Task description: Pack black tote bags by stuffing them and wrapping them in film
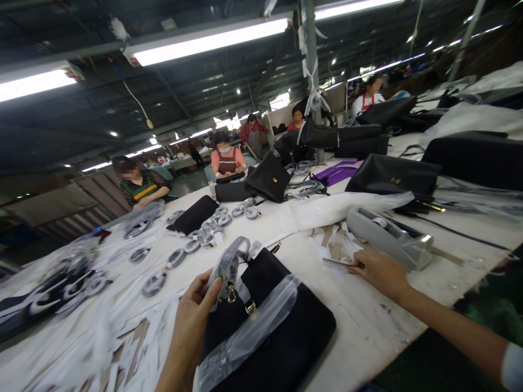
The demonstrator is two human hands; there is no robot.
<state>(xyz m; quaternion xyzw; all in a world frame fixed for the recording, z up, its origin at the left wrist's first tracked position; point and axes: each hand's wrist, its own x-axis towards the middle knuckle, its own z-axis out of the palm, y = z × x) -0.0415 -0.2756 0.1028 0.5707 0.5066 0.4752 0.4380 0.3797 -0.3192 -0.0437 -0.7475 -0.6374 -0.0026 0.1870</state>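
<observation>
In the head view a black handbag (286, 332) lies on the white table before me, a clear plastic wrap (253, 326) running across it. My left hand (200, 305) is closed around a coiled strap (229, 267) in plastic, with a gold clasp (231, 294) hanging from it over the bag. To the right, my right hand (378, 269) pinches the edge of a small pale card or paper piece (337, 263) beside a pile of paper scraps (339, 242). A grey tape dispenser (384, 239) stands just behind that hand.
Several wrapped strap coils (212, 223) lie at the middle left. Black bags (392, 177) crowd the back and right, near a purple sheet (337, 171). Paper strips (131, 348) cover the front left. Co-workers (229, 158) are at the table's far side, and a post (311, 60) rises behind.
</observation>
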